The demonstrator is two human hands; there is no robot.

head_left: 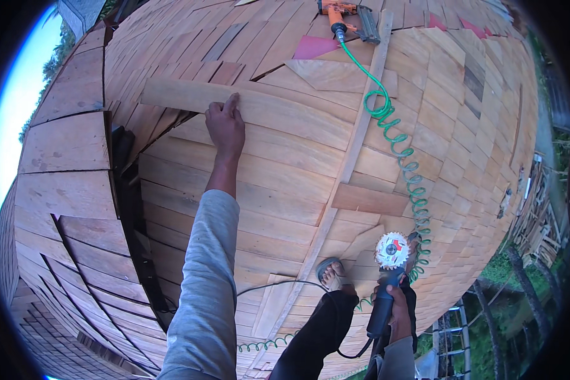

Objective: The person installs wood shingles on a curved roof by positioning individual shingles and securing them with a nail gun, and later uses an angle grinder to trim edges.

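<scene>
My left hand [226,126] reaches forward over the sloping shingle roof. Its curled fingers grip the edge of a long, thin wooden board [278,109], which lies across the shingles near the dark valley gap. The index finger stretches along the board's face. Low on the right, my right hand [397,315] is wrapped round the dark body of an angle grinder [380,309]. A round toothed saw blade [392,251] is fitted on the grinder and faces up, apart from the board. Whether the blade turns I cannot tell.
An orange nail gun [339,16] lies at the top, joined to a green coiled air hose [406,166]. A long batten [361,130] runs across the roof. The dark valley gap [133,221] borders the left slope. A ladder [455,339] stands beyond the lower right edge.
</scene>
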